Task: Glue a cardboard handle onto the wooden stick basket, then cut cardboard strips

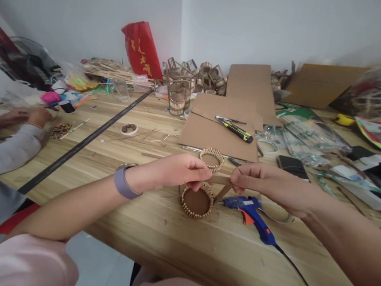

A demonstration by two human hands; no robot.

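A flat brown strip (219, 180) runs between my two hands above the table. My left hand (190, 169) pinches its left end between thumb and fingers, and my right hand (252, 179) pinches the right end. From under the right hand a second strip slants down to a small round basket (198, 201) with a beaded-looking rim and brown base. Just behind my hands sits a ring of short light sticks (212, 158). A blue hot glue gun (251, 210) lies to the right of the basket, its nozzle pointing at it.
Cardboard sheets (208, 122) carry a yellow-black utility knife (236, 130). Finished small baskets (177, 102) pile up at the back. A dark metal bar (87, 140) crosses the table at left, beyond which a co-worker's hands (29, 117) work. A white dish (129, 129) holds brown pieces.
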